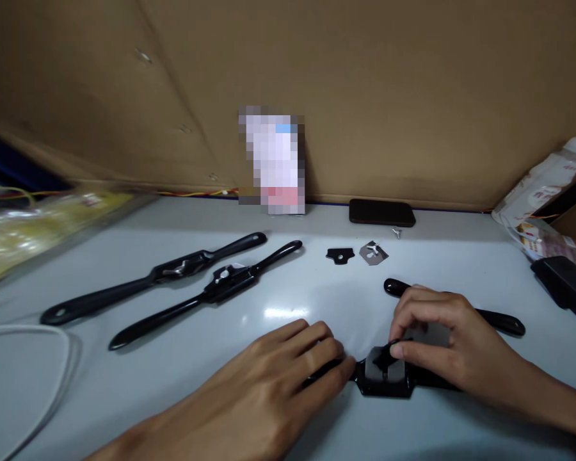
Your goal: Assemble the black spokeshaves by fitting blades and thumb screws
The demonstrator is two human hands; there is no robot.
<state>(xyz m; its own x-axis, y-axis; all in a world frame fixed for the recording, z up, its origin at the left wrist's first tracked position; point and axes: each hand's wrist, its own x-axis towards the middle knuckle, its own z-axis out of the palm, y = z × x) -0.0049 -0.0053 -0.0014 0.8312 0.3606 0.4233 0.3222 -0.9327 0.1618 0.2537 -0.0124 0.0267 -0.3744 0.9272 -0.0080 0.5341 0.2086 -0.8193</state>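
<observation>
Black and long-handled, a tool [388, 388] lies at five o'clock, the left hand [292, 378] curling its fingers around the nine-o'clock handle [324, 372]. The right hand [439, 339] pinches a small plate [384, 356] over the blade [371, 371].

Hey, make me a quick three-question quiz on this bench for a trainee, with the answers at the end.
1. Count: how many black two-handled tools are in view?
2. True or false: in the picture, the loose black plate lies left of the loose silver plate.
3. Choose: what is the right hand pinching?
A) a white cable
B) a small black part
C) a bottle

Key: 1. Four, one partly hidden behind the right hand; 2. True; 3. B.
</observation>
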